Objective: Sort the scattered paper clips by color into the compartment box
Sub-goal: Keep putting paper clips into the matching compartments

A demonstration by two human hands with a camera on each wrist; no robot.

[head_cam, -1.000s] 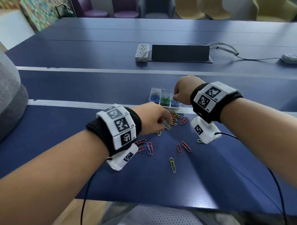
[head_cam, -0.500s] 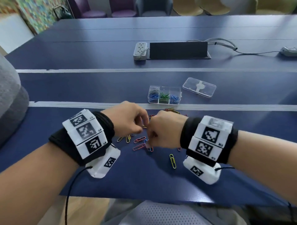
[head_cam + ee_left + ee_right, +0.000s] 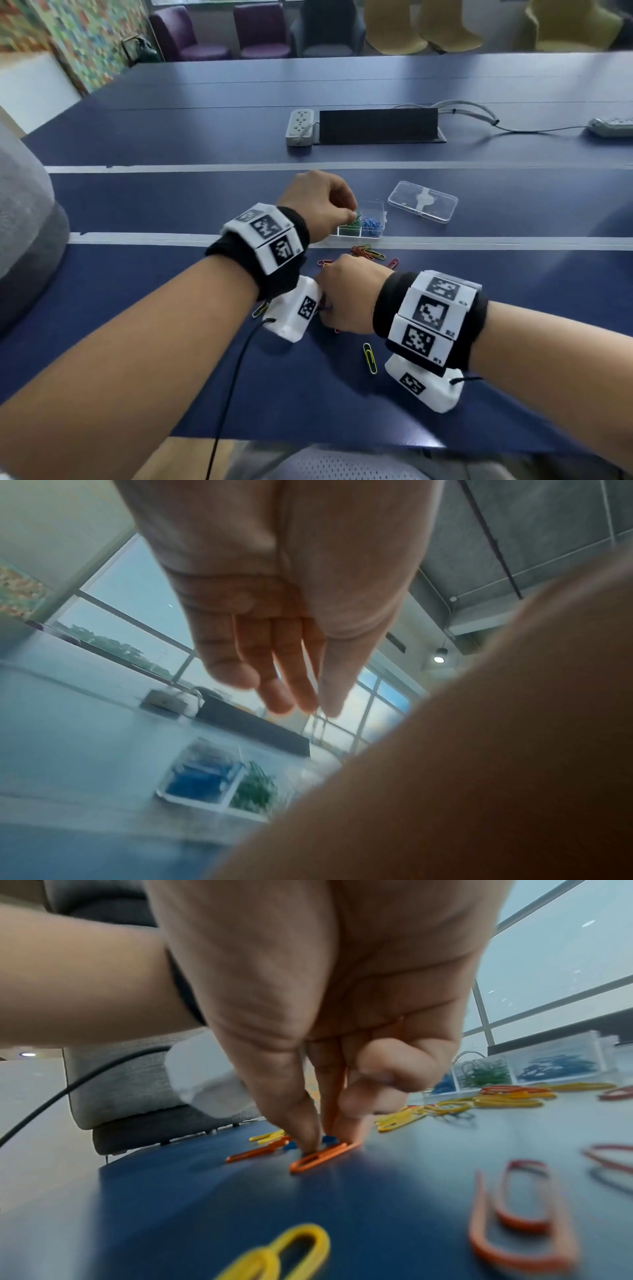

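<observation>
Clear lid (image 3: 422, 201) (open) — beside compartment box (image 3: 363, 229)

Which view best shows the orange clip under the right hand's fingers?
Right wrist: the orange clip lies flat on the table, fingers pressing it. The head view hides it behind the right hand; the left wrist view misses it.

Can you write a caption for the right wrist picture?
Right hand pinches an orange paper clip lying on the dark blue table.

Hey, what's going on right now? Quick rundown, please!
Left hand open over the box, fingers straight. Right hand pinching an orange clip on the table. Yellow and red clips scattered around; nothing in the way.
</observation>
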